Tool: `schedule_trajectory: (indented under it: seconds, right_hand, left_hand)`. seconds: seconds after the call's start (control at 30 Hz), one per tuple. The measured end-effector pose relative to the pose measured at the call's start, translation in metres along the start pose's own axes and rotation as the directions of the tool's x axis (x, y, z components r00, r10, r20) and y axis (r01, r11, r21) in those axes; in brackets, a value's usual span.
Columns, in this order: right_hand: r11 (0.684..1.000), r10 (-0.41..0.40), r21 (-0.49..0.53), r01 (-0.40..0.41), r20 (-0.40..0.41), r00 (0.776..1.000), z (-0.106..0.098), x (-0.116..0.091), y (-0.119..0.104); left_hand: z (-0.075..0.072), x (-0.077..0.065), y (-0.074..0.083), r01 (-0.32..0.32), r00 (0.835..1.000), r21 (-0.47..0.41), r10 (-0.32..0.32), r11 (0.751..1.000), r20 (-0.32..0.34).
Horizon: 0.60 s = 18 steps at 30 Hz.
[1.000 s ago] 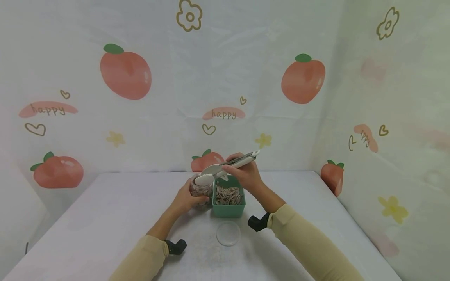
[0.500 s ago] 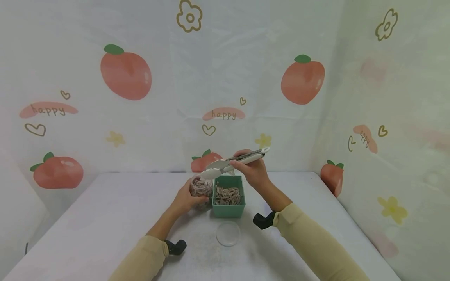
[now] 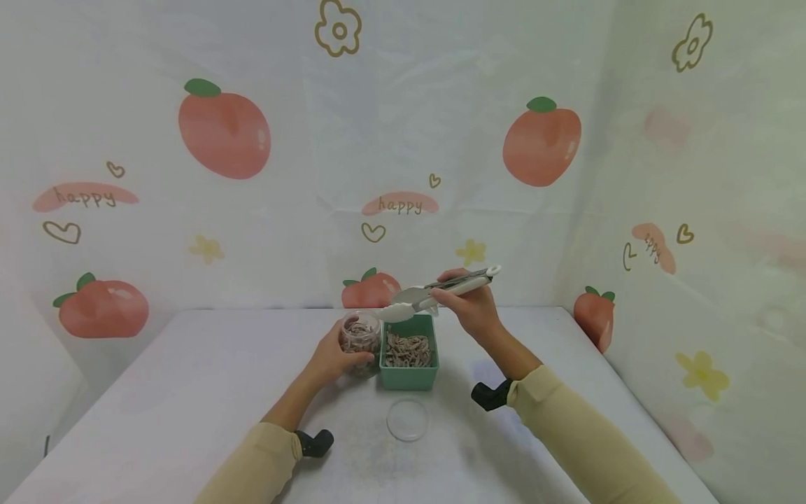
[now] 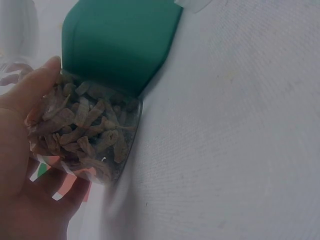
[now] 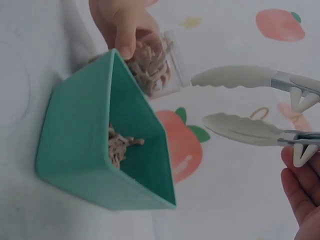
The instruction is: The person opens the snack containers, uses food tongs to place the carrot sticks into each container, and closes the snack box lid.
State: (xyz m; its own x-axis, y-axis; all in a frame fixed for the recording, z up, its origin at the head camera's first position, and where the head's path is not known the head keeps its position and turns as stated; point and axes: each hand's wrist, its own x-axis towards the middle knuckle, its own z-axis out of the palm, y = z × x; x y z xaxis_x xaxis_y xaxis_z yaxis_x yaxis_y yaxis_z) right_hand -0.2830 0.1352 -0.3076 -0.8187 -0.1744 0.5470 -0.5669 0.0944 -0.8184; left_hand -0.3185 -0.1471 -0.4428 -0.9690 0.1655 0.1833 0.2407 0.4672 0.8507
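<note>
Ref. landmark: green box (image 3: 408, 378), on white tabletop (image 3: 157, 420). Box is open-topped, part-filled w/ brownish dried strips (image 3: 409, 350). Immed. to L of box: clear jar (image 3: 360, 343), upright, mouth uncovered, holding sim. brownish pcs (image 4: 85, 130); jar sits v. close against box wall, actual contact can't be confirmed. L. hand (image 3: 334, 357), on jar's far side from box, has fingers & thumb curled round jar body: firm wrap, grip approx. as wide as jar. R. hand (image 3: 469, 308), raised above & to R of box, grips tongs (image 5: 245, 129) by the handles; fingers closed round them, grip narrow. Tongs have pale scalloped heads on metal arms, ring at handle end; heads point L, over box's rear L edge near jar mouth, jaws apart w/ clear gap per R wrist view. Clear round disc (image 3: 407, 420) lies flat on tabletop, in front of box, near it. Beige sleeves (image 3: 579, 420) on both arms, one each side of box, ea. w/ black wrist unit (image 3: 491, 395) at cuff. Legible writing: printed backdrop (image 3: 283, 266) behind box reads "happy" (image 3: 400, 205) above box, on a pink smear; same word repeated far L of box; third print, R of box on side panel, legible only as "ppy". Backdrop also bears red fruit, hearts & flowers.
</note>
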Motion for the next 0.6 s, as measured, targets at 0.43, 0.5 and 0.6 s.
schedule_trajectory:
  seconds: [0.43,0.5,0.6]
  right_hand:
    - [0.992,0.113,-0.054,-0.11,0.052,0.992,-0.018,-0.014,0.026]
    - [0.989,0.142,-0.056,-0.138,0.077,0.987,-0.02,-0.015,0.037]
    - [0.983,0.184,-0.033,-0.181,0.111,0.977,-0.022,-0.016,0.051]
  left_hand:
    - [0.0,0.001,0.0,0.003,1.0,-0.001,-0.003,1.0,-0.007]
    - [0.001,0.001,-0.001,0.002,1.0,-0.009,-0.003,1.0,-0.006]
    - [0.001,0.001,-0.001,-0.002,1.0,-0.019,0.002,1.0,-0.003]
